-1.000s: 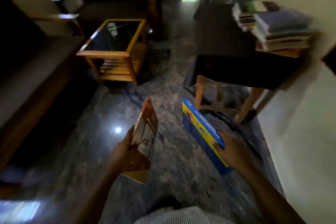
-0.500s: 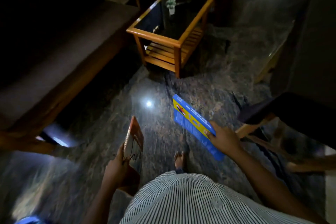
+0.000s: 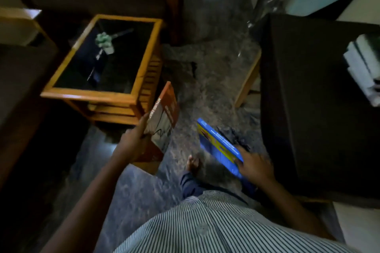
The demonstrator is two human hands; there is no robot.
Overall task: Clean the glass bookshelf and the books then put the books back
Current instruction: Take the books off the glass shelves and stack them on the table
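Observation:
My left hand [image 3: 132, 144] grips an orange-brown book [image 3: 164, 117] by its spine, holding it upright and tilted over the floor. My right hand [image 3: 254, 165] holds a blue and yellow book [image 3: 218, 146] at its near end, slanting down to the left. A stack of pale books [image 3: 364, 68] lies on the dark seat at the right edge. The glass bookshelf is not in view.
A wooden side table with a dark glass top [image 3: 104, 96] stands ahead on the left, a small green plant [image 3: 103, 42] on it. A dark chair [image 3: 318, 98] fills the right. A sofa [image 3: 22, 80] runs along the left. My bare foot [image 3: 192, 163] is on the stone floor.
The view has swung right and tilted up; the side table now sits closer on the left and the book stack has come into view. Both hands keep their books, raised slightly.

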